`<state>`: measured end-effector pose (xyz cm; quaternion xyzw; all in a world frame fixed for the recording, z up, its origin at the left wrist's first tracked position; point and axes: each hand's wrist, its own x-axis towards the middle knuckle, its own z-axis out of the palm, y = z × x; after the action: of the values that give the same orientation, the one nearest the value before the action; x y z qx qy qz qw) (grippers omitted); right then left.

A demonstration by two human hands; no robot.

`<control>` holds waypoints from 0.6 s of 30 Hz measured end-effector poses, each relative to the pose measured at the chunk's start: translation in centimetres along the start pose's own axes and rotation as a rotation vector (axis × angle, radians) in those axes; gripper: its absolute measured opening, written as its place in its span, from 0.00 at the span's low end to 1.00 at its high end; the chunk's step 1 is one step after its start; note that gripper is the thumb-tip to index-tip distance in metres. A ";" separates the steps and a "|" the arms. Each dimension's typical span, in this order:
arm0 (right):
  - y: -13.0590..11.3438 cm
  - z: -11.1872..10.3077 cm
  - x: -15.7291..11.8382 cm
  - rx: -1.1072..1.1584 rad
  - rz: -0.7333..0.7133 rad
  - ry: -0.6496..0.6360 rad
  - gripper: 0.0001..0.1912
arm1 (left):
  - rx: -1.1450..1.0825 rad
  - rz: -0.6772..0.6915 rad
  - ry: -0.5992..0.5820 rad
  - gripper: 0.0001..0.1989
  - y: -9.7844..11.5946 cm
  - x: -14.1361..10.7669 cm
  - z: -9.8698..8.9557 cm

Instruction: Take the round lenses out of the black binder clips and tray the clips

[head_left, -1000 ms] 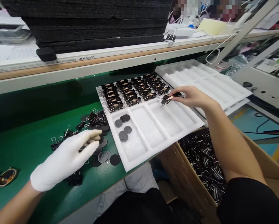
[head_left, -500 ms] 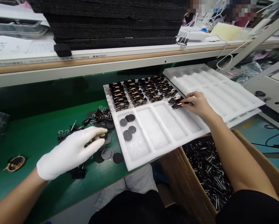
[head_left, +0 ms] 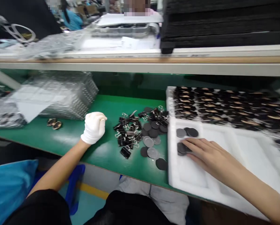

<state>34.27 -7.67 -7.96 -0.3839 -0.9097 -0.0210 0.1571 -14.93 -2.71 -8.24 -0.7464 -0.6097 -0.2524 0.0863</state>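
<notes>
In the head view, your bare right hand (head_left: 216, 157) comes in from the right over the white, foam-like compartmented tray (head_left: 172, 162), its fingertips at the lower group of thin, round, dark grey discs (head_left: 181, 149) in the leftmost front compartment. Those discs lie just to the left of your palm, right at the thumb and forefinger; they are round and seem flat, so they offer no long axis, while the compartment runs lengthwise from the back toward you. Thumb and forefinger straddle the discs, but you cannot tell from here whether they grip one. The upper group of matching dark discs (head_left: 191, 132) sits just behind, farther from you in the same compartment.

Your white-gloved left hand (head_left: 94, 127) is well apart from the tray, curled into a fist above the green tabletop (head_left: 107, 156); whether it encloses anything is hidden. It is nearest the heap of black metal binder clips (head_left: 130, 134) on its right, with two small gold-rimmed round pieces (head_left: 57, 125) on its left. Your right hand is clearly the nearer to the compartment's discs.
</notes>
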 end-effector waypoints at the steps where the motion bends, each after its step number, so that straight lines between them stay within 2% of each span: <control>1: 0.6 0.5 0.0 0.019 -0.010 0.009 0.18 | 0.047 -0.051 0.008 0.17 -1.4 -1.0 -0.4; 2: 1.2 0.8 -0.1 0.038 -0.011 0.005 0.18 | 0.095 -0.100 0.000 0.20 -2.5 -1.8 -0.7; 4: 2.2 1.2 -0.1 0.071 -0.006 0.015 0.21 | 0.169 -0.204 -0.068 0.33 -3.9 -2.9 -1.3; 6: 2.6 1.4 0.0 0.122 0.005 0.004 0.27 | 0.181 -0.288 -0.186 0.44 -4.5 -3.2 -1.6; 7: 2.6 1.6 0.2 0.151 0.010 -0.003 0.30 | 0.166 -0.311 -0.237 0.44 -4.7 -3.1 -1.7; 9: 2.4 1.8 0.6 0.206 0.015 -0.033 0.32 | 0.115 -0.318 -0.302 0.36 -4.6 -2.5 -1.6; 12: 2.4 1.8 1.0 0.240 0.014 -0.049 0.28 | 0.051 -0.297 -0.359 0.25 -4.4 -1.7 -1.7; 16: 3.0 0.6 1.3 0.258 0.043 -0.034 0.22 | -0.031 -0.326 -0.389 0.23 -4.2 -1.1 -1.7; 18: 3.2 -0.3 1.7 0.258 0.153 0.041 0.19 | -0.081 -0.340 -0.386 0.21 -3.9 -0.7 -1.6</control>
<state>35.54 -4.29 -7.40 -0.4282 -0.8695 0.1002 0.2248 -19.13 -3.07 -7.86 -0.6705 -0.7208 -0.1404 -0.1053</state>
